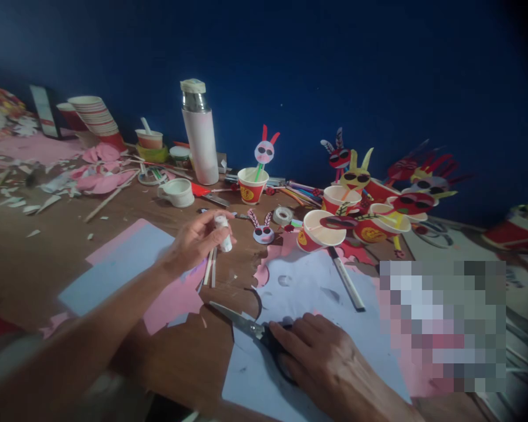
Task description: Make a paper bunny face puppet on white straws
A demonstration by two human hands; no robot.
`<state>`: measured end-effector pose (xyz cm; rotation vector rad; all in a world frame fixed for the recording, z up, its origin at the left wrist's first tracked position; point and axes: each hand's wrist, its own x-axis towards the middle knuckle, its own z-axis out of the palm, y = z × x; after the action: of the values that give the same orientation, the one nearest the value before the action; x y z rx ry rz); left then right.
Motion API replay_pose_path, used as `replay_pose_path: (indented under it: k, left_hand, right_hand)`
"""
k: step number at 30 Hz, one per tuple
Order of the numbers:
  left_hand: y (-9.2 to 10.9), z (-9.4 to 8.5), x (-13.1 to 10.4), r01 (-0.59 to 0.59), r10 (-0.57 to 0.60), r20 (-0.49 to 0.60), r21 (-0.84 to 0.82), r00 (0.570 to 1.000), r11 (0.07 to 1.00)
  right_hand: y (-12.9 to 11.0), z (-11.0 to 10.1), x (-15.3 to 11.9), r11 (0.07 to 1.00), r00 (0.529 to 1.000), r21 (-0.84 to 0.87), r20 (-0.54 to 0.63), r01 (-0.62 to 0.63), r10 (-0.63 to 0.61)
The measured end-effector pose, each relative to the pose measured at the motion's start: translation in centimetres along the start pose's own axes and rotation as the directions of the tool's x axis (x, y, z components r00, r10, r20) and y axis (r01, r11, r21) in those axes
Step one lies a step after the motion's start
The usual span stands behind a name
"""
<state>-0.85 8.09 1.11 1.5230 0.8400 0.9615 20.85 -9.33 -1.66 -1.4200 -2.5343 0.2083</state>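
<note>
The left hand (196, 239) is raised over the table, fingers curled in and thumb pressed against a small white cylindrical stick (224, 235), held nearly upright. Lower down, the right hand (323, 354) lies palm down with bent fingers over a pair of scissors with steel blades and black handles (255, 329); from where I stand I can't tell how firmly it grips them or whether any finger is through a loop. The blades point left, just above the brown wooden table (176, 360) or resting on it, and the handles lie over a big pale blue paper sheet (352, 337). On that sheet's upper part lies a white marker with a black cap (348, 284). Left of it, under the left forearm, are 1 pale blue rectangular sheet (101, 281) and pink paper scraps. Beyond the hands lies a flat white paper rabbit face with striped ears (264, 235), beside a roll of clear tape (283, 215). Farther back, a red-and-white paper cup (252, 190) holds a rabbit face with 2 red ears (264, 151), near a tall white flask (202, 143).
</note>
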Motion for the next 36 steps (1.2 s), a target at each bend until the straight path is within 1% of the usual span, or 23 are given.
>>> replay_pose_path:
  k: [3, 4, 6, 7, 9, 11, 13, 16, 18, 20, 23, 25, 27, 29, 33, 36]
  left_hand:
    - [-0.1, 0.2, -0.2, 0.003, -0.002, 0.060, -0.010, 0.998, 1.000]
    - [-0.1, 0.3, -0.3, 0.012, -0.011, 0.078, -0.019, 0.997, 1.000]
    - [0.0, 0.5, -0.6, 0.043, -0.041, 0.103, -0.018, 0.994, 0.999]
    - [0.2, 0.7, -0.7, 0.055, -0.055, 0.107, 0.002, 0.993, 0.998]
    - [0.6, 1.1, -1.2, 0.077, -0.086, 0.111, 0.079, 0.990, 0.994]
    - [1.1, 1.7, -1.8, 0.087, -0.114, 0.155, 0.175, 0.981, 0.981]
    - [1.6, 2.3, -2.3, 0.069, -0.141, 0.263, 0.263, 0.955, 0.962]
    - [2.0, 3.1, -2.8, -0.015, -0.131, 0.419, 0.329, 0.898, 0.944]
    - [2.0, 3.5, -3.0, -0.052, -0.131, 0.472, 0.355, 0.872, 0.934]
    - [1.9, 3.7, -3.0, -0.065, -0.146, 0.487, 0.390, 0.861, 0.919]
    - [1.7, 3.9, -3.2, -0.082, -0.145, 0.492, 0.410, 0.859, 0.908]
    - [1.4, 4.0, -3.2, -0.092, -0.145, 0.498, 0.420, 0.855, 0.903]
    - [0.9, 4.0, -3.3, -0.112, -0.129, 0.487, 0.435, 0.864, 0.893]
    - [0.4, 4.0, -3.3, -0.136, -0.109, 0.477, 0.451, 0.872, 0.882]
    - [-0.1, 4.0, -3.4, -0.227, -0.045, 0.499, 0.470, 0.865, 0.853]
    - [0.0, 4.1, -3.4, -0.262, -0.045, 0.531, 0.488, 0.846, 0.833]
  right_hand:
    - [-0.1, -0.6, 0.2, 0.999, 1.000, 0.054, -0.009, 0.004, -0.003]
    - [-0.1, -0.8, 0.2, 0.997, 0.999, 0.079, -0.033, 0.014, -0.011]
    - [0.4, -1.1, 0.3, 0.992, 0.992, 0.122, -0.128, 0.017, -0.001]
    - [0.8, -1.2, 0.4, 0.990, 0.982, 0.140, -0.188, -0.003, 0.029]
    - [1.8, -1.1, 0.5, 0.980, 0.945, 0.173, -0.296, -0.094, 0.143]
    - [2.9, -0.9, 0.6, 0.957, 0.898, 0.201, -0.350, -0.208, 0.269]
    - [3.8, -0.5, 0.9, 0.930, 0.858, 0.211, -0.366, -0.300, 0.360]
    - [4.5, 0.2, 1.6, 0.907, 0.829, 0.174, -0.368, -0.383, 0.420]
    - [4.4, 0.6, 2.2, 0.904, 0.829, 0.136, -0.361, -0.405, 0.426]
    - [4.2, 1.0, 2.8, 0.902, 0.834, 0.111, -0.346, -0.418, 0.429]
    - [4.0, 1.2, 3.3, 0.906, 0.842, 0.122, -0.337, -0.406, 0.422]
    - [3.9, 1.1, 3.4, 0.919, 0.852, 0.184, -0.346, -0.348, 0.392]
    - [3.7, 0.9, 3.2, 0.924, 0.868, 0.270, -0.347, -0.270, 0.355]
    - [3.4, 0.5, 3.0, 0.920, 0.884, 0.326, -0.334, -0.219, 0.328]
    - [2.6, 0.0, 2.9, 0.929, 0.906, 0.335, -0.329, -0.154, 0.268]
    - [2.5, -0.1, 3.0, 0.937, 0.913, 0.330, -0.335, -0.116, 0.231]
